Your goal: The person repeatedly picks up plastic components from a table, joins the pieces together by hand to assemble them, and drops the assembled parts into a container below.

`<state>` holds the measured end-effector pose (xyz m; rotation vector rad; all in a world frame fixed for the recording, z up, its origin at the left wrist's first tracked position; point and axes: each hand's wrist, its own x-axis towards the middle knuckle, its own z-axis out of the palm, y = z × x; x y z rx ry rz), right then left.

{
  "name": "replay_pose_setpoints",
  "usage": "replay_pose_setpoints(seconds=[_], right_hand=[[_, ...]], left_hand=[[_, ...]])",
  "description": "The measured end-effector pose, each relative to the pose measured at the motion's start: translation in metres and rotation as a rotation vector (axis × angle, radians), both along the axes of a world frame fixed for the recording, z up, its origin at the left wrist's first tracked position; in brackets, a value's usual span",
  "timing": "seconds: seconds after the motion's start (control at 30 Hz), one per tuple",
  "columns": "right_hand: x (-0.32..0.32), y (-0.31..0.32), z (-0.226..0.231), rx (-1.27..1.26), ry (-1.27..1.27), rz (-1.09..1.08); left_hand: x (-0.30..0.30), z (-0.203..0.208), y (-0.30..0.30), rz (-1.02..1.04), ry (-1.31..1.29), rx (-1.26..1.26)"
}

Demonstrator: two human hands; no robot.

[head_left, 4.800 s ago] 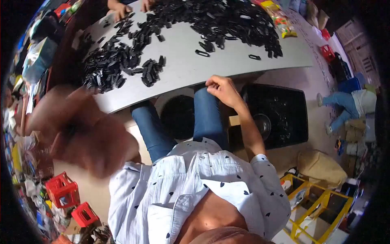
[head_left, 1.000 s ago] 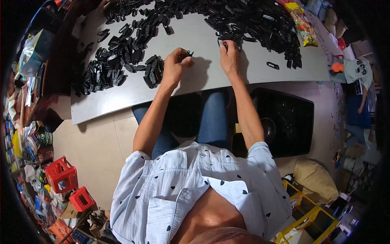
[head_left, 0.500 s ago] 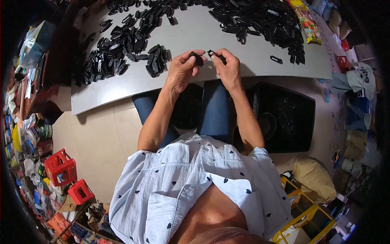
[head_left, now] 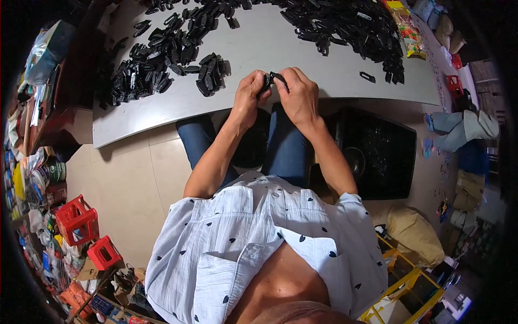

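Note:
Over the front edge of the white table (head_left: pixel 253 46), my two hands hold small black plastic parts against each other. My left hand (head_left: pixel 248 94) is closed on one black plastic part (head_left: pixel 265 86). Pinched in my right hand (head_left: pixel 298 94) is another black plastic part (head_left: pixel 278 76), and the two touch; how they fit together is hidden by my fingers. Left of my hands lies a small cluster of similar black parts (head_left: pixel 210 74). A larger pile (head_left: pixel 143 67) spreads beyond it, and a dense heap (head_left: pixel 345 27) covers the far right.
One loose black part (head_left: pixel 367 77) lies apart at the right. A colourful bag (head_left: pixel 409 32) is at the table's right edge. Below the table at right stands a black bin (head_left: pixel 380 154). Red plastic stools (head_left: pixel 77 220) are on the floor at left, a yellow frame (head_left: pixel 402 291) at lower right.
My hands have come together, bringing the two black parts from apart into contact. The right hand has turned slightly inward, to the left.

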<state>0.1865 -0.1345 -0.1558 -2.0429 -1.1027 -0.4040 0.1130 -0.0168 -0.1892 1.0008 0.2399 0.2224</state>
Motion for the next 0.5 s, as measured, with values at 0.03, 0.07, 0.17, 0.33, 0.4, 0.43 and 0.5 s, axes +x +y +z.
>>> replay_pose_setpoints(seconds=[0.03, 0.07, 0.17, 0.33, 0.4, 0.43, 0.5], right_hand=[[-0.003, -0.002, 0.002, -0.041, -0.015, -0.030], [-0.004, -0.004, 0.004, -0.080, -0.035, -0.072], [-0.011, 0.002, -0.012, -0.185, -0.014, -0.041], [-0.022, 0.000, -0.019, -0.219, -0.024, 0.005], [-0.022, -0.008, -0.012, -0.141, 0.070, 0.039], [-0.019, -0.009, -0.007, -0.136, 0.060, 0.015], [-0.019, -0.011, -0.001, -0.088, 0.054, -0.035]], left_hand=[[0.002, 0.002, -0.003, -0.002, -0.002, -0.007], [0.003, -0.001, -0.004, -0.030, -0.017, -0.008], [0.002, -0.007, -0.005, 0.068, 0.041, -0.083], [-0.006, 0.003, -0.006, 0.130, 0.071, 0.028], [-0.009, 0.006, -0.005, 0.099, 0.064, 0.120], [-0.006, 0.008, -0.005, 0.112, 0.072, 0.208], [0.000, 0.012, -0.010, 0.091, 0.014, 0.216]])
